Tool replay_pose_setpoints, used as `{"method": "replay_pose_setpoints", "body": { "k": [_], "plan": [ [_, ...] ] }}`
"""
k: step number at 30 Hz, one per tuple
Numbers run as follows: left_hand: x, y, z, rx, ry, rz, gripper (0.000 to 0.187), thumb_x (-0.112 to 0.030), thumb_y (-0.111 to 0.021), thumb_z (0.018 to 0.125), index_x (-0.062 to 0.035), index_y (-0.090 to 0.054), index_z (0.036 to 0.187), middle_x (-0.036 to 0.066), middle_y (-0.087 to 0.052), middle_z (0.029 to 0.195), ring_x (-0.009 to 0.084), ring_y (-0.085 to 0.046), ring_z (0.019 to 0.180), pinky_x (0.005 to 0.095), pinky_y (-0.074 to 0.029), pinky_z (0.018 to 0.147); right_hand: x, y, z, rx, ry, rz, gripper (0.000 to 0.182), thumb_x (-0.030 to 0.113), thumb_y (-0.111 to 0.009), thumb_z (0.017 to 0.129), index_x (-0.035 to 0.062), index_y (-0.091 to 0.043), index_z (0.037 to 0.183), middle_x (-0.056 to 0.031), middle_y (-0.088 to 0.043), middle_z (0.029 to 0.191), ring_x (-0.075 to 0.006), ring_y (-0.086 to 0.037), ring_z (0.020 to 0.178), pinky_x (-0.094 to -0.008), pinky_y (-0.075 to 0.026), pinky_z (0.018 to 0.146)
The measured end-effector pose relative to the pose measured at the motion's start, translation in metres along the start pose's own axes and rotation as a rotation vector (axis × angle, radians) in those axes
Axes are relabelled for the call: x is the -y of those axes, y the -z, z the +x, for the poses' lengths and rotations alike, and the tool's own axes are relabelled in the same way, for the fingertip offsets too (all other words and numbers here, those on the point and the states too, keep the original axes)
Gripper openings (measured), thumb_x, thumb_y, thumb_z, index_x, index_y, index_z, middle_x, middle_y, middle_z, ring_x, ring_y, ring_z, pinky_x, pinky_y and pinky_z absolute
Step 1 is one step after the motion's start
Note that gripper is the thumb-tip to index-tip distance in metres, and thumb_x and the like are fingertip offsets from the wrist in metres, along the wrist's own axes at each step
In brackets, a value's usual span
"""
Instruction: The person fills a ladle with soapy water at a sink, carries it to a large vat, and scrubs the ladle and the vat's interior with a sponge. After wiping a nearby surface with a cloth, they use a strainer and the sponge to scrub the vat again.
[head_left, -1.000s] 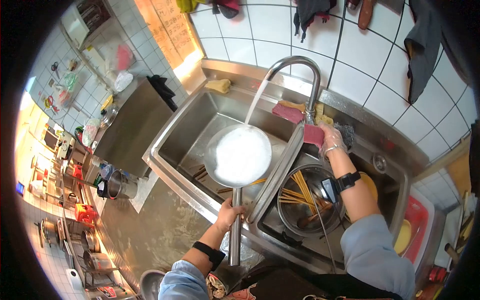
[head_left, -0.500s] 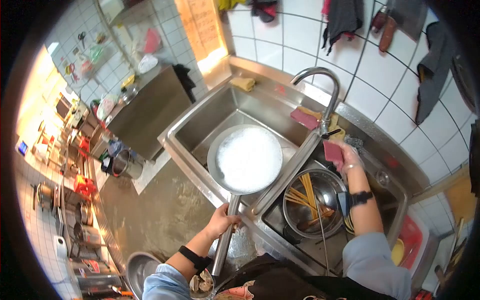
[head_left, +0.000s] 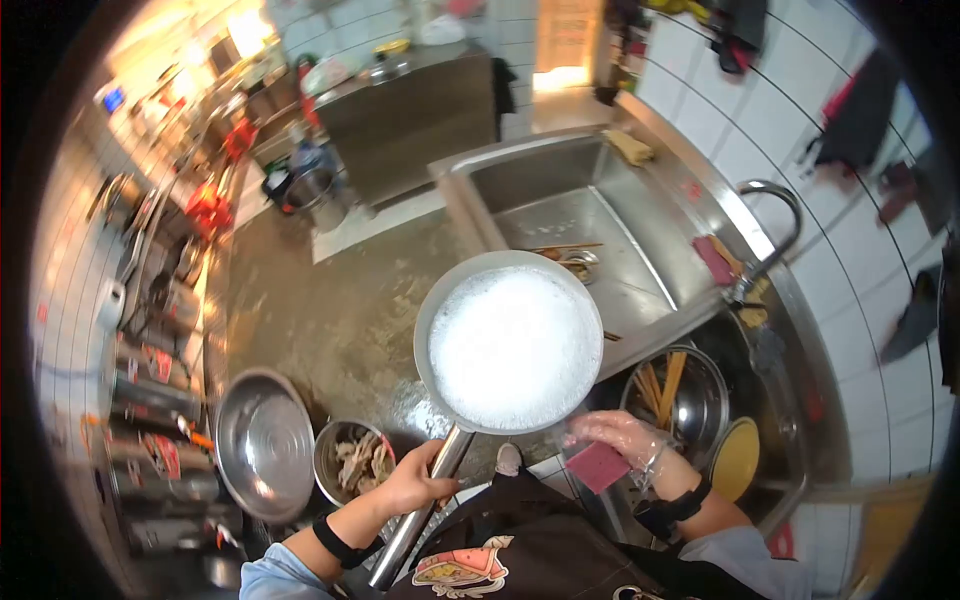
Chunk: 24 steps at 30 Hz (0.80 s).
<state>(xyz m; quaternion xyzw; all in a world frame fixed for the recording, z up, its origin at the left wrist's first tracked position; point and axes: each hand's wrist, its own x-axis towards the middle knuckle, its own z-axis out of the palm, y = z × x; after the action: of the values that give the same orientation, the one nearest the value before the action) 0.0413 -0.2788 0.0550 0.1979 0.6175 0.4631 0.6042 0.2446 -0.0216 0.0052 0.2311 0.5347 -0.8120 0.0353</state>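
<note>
**Foam-filled pan held clear of the sink**

The left hand [head_left: 415, 480] is wrapped tight around the long metal handle of a round pan [head_left: 508, 340], fingers closed on it. The pan sits level at the centre of the view, brimming with white foam, above the edge of the counter and the left basin of the steel sink [head_left: 560, 190]. At about five o'clock from the pan, the gloved right hand [head_left: 625, 440] pinches a pink sponge [head_left: 597, 466] between its fingers, just below the pan's rim. A bowl of chopsticks [head_left: 672, 395] rests in the right basin at three o'clock. At eight o'clock lie an empty steel bowl [head_left: 265, 445] and a smaller bowl of scraps [head_left: 352, 462]. The faucet [head_left: 775, 235] arches at two o'clock.
</note>
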Motion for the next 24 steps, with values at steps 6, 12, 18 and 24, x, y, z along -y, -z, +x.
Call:
{"method": "replay_pose_setpoints", "body": {
  "k": [6,12,18,24],
  "plan": [
    [0.064,-0.005,-0.084,-0.277,-0.047,-0.049,0.035,-0.001,-0.060,0.071,0.0000,-0.043,0.102,0.005,-0.052,0.067,0.0120,-0.053,0.052,0.0250,-0.043,0.046,0.005,-0.082,0.055,-0.250,-0.173,-0.011,0.040,0.033,-0.054,0.086,-0.0060,-0.057,0.092,-0.0116,-0.061,0.085,-0.0165,-0.060,0.072,-0.0281,-0.050,0.060],
    [0.136,-0.024,-0.156,-0.572,-0.110,-0.161,0.033,-0.005,-0.062,0.069,-0.0016,-0.044,0.097,0.007,-0.052,0.067,0.0137,-0.054,0.050,0.0274,-0.044,0.045,-0.018,-0.161,0.095,0.154,-0.136,-0.407,0.031,0.009,-0.053,0.073,-0.0056,-0.057,0.100,-0.0075,-0.060,0.091,-0.0153,-0.056,0.078,-0.0275,-0.045,0.070],
    [0.214,-0.051,-0.209,-0.880,-0.118,-0.278,0.034,-0.011,-0.063,0.067,-0.0012,-0.045,0.094,0.005,-0.049,0.074,0.0132,-0.049,0.064,0.0279,-0.042,0.058,-0.075,-0.243,0.121,0.427,-0.198,-0.636,0.029,0.011,-0.056,0.071,-0.0047,-0.058,0.095,-0.0065,-0.061,0.085,-0.0148,-0.056,0.073,-0.0276,-0.045,0.066],
    [0.270,-0.087,-0.272,-1.099,-0.130,-0.336,0.027,-0.007,-0.060,0.068,-0.0019,-0.043,0.088,0.006,-0.050,0.066,0.0133,-0.051,0.052,0.0282,-0.042,0.046,-0.127,-0.341,0.108,0.581,-0.282,-0.528,0.026,0.009,-0.056,0.069,-0.0026,-0.058,0.092,-0.0042,-0.059,0.080,-0.0139,-0.055,0.069,-0.0266,-0.044,0.063]
  ]
}}
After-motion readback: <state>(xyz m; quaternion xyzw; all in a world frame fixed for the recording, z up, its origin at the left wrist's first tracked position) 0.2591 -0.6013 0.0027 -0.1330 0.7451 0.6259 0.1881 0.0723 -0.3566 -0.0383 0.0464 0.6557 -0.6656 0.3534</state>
